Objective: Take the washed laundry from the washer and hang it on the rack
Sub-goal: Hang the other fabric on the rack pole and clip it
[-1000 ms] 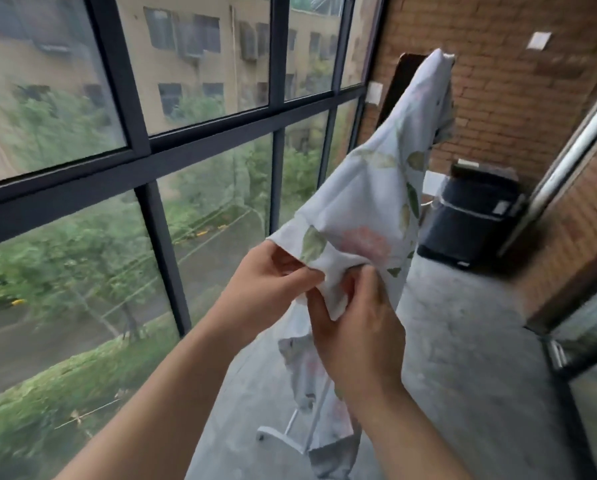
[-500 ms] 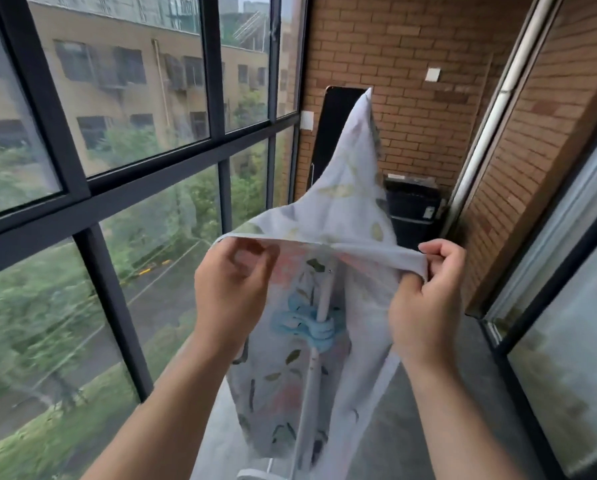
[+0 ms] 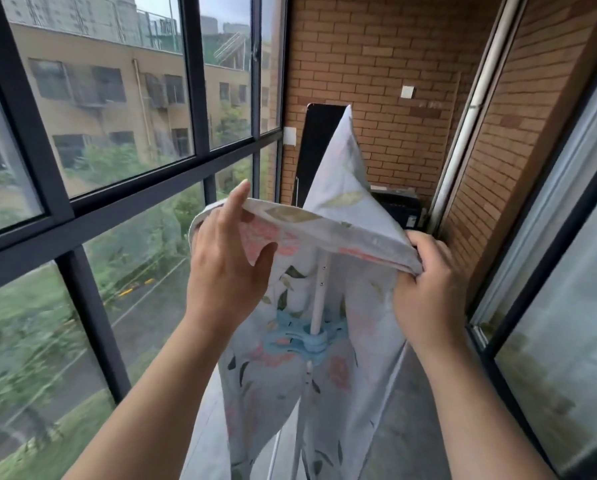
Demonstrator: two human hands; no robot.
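Observation:
A thin white cloth with a leaf and flower print [image 3: 338, 202] hangs over the top of a white drying rack pole [image 3: 319, 292], rising to a peak by the brick wall. My left hand [image 3: 227, 265] pinches the cloth's open hem on the left with the index finger pointing up. My right hand [image 3: 425, 282] grips the same hem on the right, fingers curled. The hem is stretched between both hands. A light blue hub [image 3: 307, 336] on the pole shows through the fabric. The washer is not in view.
Dark-framed windows [image 3: 61, 209] run along the left. A brick wall [image 3: 376, 64] closes the far end, with a black panel [image 3: 319, 147] and a dark box-shaped unit [image 3: 399, 206] against it. A sliding glass door [image 3: 567, 271] stands to the right. Grey floor [image 3: 404, 427] lies below.
My hands have pulled apart from a bunched grip, spreading the cloth's hem wide. The hem has risen higher over the rack pole, and my view has lifted.

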